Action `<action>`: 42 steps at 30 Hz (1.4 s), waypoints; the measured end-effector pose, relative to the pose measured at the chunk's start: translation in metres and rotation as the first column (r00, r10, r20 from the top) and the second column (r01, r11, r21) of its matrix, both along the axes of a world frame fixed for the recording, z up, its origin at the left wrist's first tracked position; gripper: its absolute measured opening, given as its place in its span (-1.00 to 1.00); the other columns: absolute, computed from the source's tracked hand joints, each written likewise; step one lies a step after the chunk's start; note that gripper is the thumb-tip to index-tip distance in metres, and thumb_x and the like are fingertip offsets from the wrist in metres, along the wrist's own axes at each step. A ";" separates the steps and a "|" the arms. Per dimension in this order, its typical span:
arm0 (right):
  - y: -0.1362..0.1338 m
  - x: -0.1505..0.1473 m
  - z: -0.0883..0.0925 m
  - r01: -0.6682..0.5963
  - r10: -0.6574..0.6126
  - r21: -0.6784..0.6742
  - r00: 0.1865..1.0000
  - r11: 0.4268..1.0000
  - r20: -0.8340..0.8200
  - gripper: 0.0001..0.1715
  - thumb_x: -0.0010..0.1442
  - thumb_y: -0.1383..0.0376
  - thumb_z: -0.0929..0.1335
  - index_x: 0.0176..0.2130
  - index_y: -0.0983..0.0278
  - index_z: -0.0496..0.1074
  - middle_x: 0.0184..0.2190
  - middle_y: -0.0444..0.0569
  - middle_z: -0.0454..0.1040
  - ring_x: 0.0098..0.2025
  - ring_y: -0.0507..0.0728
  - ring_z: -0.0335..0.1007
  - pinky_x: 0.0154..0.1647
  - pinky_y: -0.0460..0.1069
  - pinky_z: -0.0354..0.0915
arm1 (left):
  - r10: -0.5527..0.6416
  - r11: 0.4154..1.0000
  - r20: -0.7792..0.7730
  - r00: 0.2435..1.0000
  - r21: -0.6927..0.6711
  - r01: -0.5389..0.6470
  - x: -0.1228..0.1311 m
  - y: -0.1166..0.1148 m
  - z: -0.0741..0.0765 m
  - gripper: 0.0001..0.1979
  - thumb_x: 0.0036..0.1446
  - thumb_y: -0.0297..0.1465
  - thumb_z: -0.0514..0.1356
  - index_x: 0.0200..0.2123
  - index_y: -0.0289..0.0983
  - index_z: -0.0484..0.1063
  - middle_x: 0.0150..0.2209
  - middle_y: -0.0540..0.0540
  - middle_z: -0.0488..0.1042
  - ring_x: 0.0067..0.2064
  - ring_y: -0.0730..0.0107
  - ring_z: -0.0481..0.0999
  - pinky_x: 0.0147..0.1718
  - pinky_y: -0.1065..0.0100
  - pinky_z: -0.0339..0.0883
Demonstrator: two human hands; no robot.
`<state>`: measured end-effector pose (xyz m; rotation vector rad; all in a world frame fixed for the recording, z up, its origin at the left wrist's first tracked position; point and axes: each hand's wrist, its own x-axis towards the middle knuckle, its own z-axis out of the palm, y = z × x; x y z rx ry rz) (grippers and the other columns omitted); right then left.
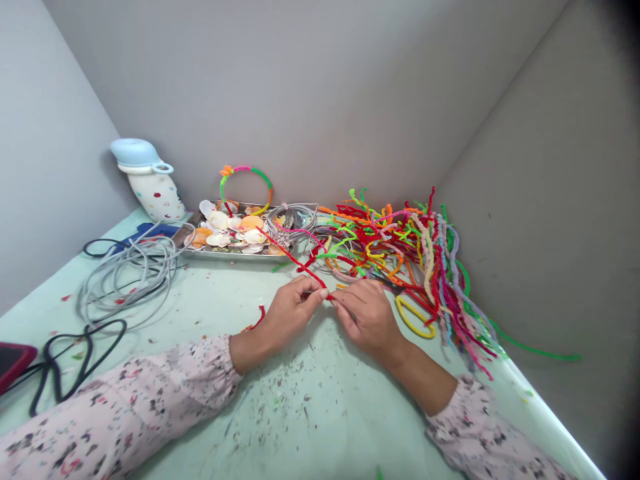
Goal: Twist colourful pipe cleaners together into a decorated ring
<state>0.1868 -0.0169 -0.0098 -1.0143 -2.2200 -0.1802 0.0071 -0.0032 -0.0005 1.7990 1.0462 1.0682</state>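
Note:
A red pipe cleaner (295, 259) runs from between my fingertips up and to the left, its far tip in front of the shell tray. My left hand (295, 308) pinches it between thumb and forefinger. Close beside, my right hand (369, 319) is closed on the near end of the same pipe cleaner, the fingertips of both hands almost touching. Both hands are over the middle of the table. Beside my left wrist, another short red piece (257, 319) lies on the tabletop. The exact grip of my right fingers is partly hidden.
A metal tray (235, 255) of seashells stands at the back, with a colourful pipe-cleaner ring (263, 175) upright on it. A tangled pipe-cleaner heap (395, 233) and yellow-handled scissors (415, 319) lie right. Grey cable coils (120, 283), a bottle (153, 190) and a red-edged device (20, 360) occupy the left.

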 end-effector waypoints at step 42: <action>0.001 0.000 -0.002 0.044 -0.044 0.005 0.998 0.999 -0.041 -0.79 0.20 0.37 0.25 -0.22 0.24 0.46 -0.37 -0.02 0.47 -0.17 0.17 0.33 -0.12 0.09 0.19 | 0.106 0.952 -0.064 0.992 0.295 -0.083 -0.002 0.002 -0.010 -0.87 0.10 -0.43 0.23 -0.25 -0.16 0.53 -0.33 -0.05 0.40 -0.23 0.36 0.39 -0.21 0.32 0.29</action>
